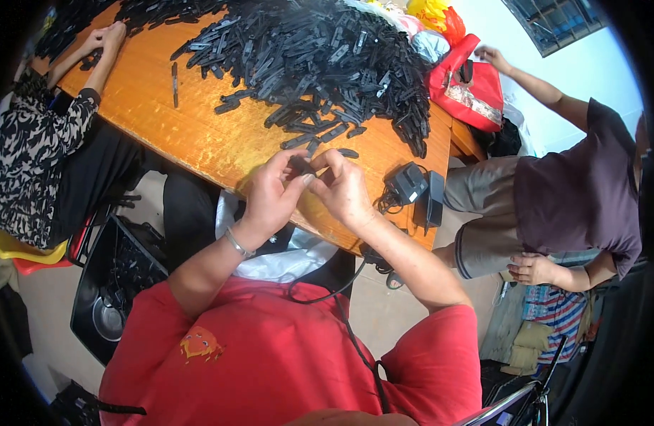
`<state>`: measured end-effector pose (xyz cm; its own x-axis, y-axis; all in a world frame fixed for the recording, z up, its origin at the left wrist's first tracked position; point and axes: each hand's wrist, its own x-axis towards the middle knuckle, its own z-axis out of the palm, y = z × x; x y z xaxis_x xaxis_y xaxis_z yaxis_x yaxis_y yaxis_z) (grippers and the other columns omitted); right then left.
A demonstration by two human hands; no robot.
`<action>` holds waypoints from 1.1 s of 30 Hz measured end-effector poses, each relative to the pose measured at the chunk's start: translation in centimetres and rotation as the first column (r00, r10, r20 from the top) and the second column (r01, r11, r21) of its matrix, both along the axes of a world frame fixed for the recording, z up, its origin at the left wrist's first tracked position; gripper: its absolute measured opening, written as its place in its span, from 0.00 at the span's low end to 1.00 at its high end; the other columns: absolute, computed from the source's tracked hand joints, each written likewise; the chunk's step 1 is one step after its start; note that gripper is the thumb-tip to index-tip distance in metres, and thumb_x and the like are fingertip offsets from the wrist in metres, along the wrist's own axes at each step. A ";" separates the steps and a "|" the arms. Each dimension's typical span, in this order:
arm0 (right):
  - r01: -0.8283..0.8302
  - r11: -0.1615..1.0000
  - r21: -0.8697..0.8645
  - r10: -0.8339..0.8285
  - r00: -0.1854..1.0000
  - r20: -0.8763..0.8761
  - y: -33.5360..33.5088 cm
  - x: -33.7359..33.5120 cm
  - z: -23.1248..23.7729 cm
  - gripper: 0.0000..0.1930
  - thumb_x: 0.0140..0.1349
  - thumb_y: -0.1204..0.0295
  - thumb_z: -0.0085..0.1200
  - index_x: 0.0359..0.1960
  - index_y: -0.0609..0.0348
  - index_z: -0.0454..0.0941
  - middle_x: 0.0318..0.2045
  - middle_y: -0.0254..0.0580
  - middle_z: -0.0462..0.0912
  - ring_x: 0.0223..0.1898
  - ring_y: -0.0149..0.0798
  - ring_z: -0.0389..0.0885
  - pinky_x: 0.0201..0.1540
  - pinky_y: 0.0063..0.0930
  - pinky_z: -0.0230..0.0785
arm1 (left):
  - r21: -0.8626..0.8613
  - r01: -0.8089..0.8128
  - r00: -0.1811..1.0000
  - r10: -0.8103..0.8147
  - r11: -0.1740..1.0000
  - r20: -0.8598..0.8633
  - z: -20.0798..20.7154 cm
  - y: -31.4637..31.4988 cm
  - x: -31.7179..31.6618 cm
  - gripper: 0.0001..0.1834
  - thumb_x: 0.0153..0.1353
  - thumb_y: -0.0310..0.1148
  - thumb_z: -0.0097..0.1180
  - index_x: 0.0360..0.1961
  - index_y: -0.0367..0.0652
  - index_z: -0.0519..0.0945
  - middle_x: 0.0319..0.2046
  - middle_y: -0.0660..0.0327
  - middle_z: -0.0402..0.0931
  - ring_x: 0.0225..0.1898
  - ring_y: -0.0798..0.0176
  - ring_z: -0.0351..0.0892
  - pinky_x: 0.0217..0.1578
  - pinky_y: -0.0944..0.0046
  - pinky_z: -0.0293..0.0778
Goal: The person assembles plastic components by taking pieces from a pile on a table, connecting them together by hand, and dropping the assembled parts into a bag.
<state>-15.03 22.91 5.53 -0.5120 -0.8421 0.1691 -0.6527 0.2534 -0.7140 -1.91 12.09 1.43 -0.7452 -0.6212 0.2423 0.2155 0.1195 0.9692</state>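
Observation:
Between both my hands, just over the table's near edge, is a small black plastic piece [302, 166]. My left hand [276, 186] pinches it from the left, thumb and fingers closed. From the other side my right hand [339, 186] grips it with thumb and forefinger. Fingers cover much of the piece, so its full shape is hidden. Just beyond my fingertips a few loose black pieces [334, 133] lie on the wooden table [156, 135]. Behind them spreads a big heap of similar long, narrow black plastic parts [305, 57].
A black power adapter [406, 183] with its cable sits at the right table edge. A red bag [476, 92] stands beyond it. One person [575, 192] stands at the right; another person's hands [103, 42] work at the far left. A black bin [114, 291] is on the floor.

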 end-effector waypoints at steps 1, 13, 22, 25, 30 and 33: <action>-0.002 1.000 0.001 0.002 1.000 0.003 0.0 0.0 -0.1 0.16 0.56 0.76 0.74 0.41 0.62 0.77 0.30 0.48 0.83 0.27 0.40 0.83 0.32 0.35 0.76 | 0.001 -0.002 1.000 0.002 1.000 0.003 -0.1 -0.1 0.0 0.21 0.67 0.16 0.59 0.62 0.32 0.76 0.43 0.60 0.85 0.43 0.72 0.84 0.47 0.70 0.79; -0.020 1.000 -0.008 0.019 0.999 -0.041 -0.3 -0.2 0.4 0.15 0.57 0.75 0.73 0.43 0.61 0.82 0.33 0.50 0.85 0.31 0.50 0.87 0.35 0.39 0.78 | 0.274 0.233 0.967 -0.192 0.933 -0.168 -0.7 -2.5 0.5 0.21 0.72 0.18 0.57 0.65 0.32 0.74 0.50 0.60 0.82 0.49 0.72 0.82 0.53 0.70 0.78; -0.054 0.992 -0.115 0.043 0.994 -0.096 -0.7 -0.6 1.5 0.15 0.59 0.76 0.71 0.48 0.62 0.84 0.37 0.49 0.83 0.34 0.50 0.86 0.37 0.39 0.77 | 0.316 0.111 0.983 -0.056 0.942 -0.177 -0.8 -3.5 0.2 0.15 0.72 0.17 0.56 0.58 0.33 0.78 0.49 0.60 0.82 0.48 0.73 0.83 0.50 0.71 0.80; -0.131 0.978 -0.165 0.084 0.961 -0.263 -1.0 -0.6 1.6 0.16 0.61 0.77 0.69 0.51 0.61 0.84 0.38 0.48 0.84 0.35 0.49 0.86 0.37 0.38 0.78 | 0.334 0.121 0.975 -0.050 0.935 -0.215 0.0 -3.2 0.1 0.16 0.72 0.16 0.55 0.60 0.33 0.77 0.51 0.60 0.82 0.48 0.73 0.83 0.50 0.71 0.79; -0.135 0.979 -0.150 0.084 0.948 -0.308 -1.1 -0.1 1.9 0.15 0.62 0.75 0.68 0.51 0.60 0.85 0.39 0.47 0.84 0.35 0.50 0.87 0.38 0.39 0.79 | 0.303 0.125 0.980 -0.071 0.945 -0.185 0.2 -3.1 0.2 0.18 0.71 0.16 0.55 0.61 0.32 0.76 0.51 0.60 0.81 0.48 0.73 0.82 0.50 0.72 0.78; -0.101 0.988 -0.120 0.073 0.973 -0.219 -0.9 -0.1 1.6 0.15 0.61 0.75 0.69 0.50 0.60 0.85 0.38 0.47 0.84 0.34 0.50 0.87 0.38 0.40 0.79 | 0.275 0.111 0.984 -0.067 0.955 -0.164 0.2 -2.8 0.3 0.18 0.71 0.16 0.55 0.61 0.31 0.76 0.50 0.60 0.81 0.48 0.74 0.82 0.49 0.72 0.78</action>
<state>-15.11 21.98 7.10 -0.3776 -0.8456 0.3773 -0.8091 0.1031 -0.5786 -1.63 9.26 1.59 -0.7691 -0.6130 0.1808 0.3592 -0.1806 0.9156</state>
